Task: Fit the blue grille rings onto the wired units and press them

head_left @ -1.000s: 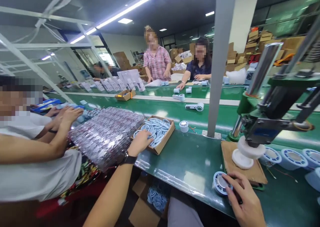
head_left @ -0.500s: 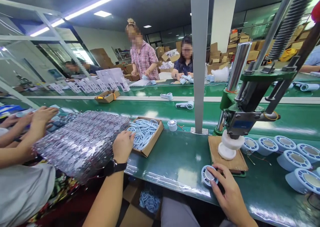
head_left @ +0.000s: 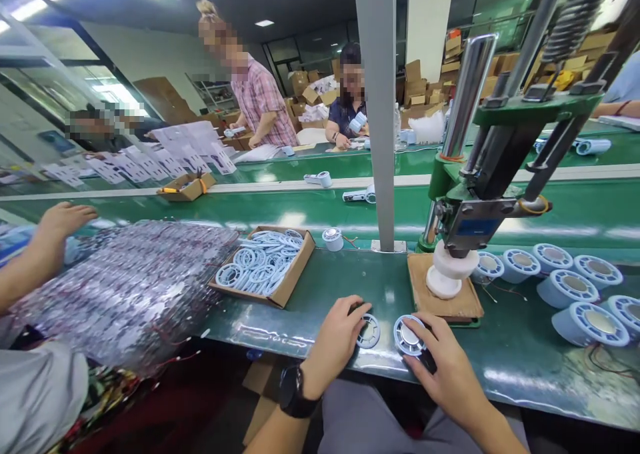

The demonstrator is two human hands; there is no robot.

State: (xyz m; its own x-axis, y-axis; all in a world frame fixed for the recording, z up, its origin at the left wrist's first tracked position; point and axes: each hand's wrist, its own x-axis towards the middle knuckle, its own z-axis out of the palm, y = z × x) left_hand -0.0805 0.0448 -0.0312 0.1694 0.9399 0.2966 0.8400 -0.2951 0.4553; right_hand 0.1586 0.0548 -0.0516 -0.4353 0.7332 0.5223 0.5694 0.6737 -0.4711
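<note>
Where hands rest: green bench [head_left: 320,287].

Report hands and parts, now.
Left hand holds a ring grille. Right hand grips a round fan housing. Press just beyond.

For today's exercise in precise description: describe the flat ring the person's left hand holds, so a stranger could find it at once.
Start at the green hand press bolted to the green workbench. In front of its wooden pad, near the bench edge, the left hand pinches a flat pale-blue grille ring. Unlike the deeper round fan housing under the right hand, it is thin and open-centred.
</note>
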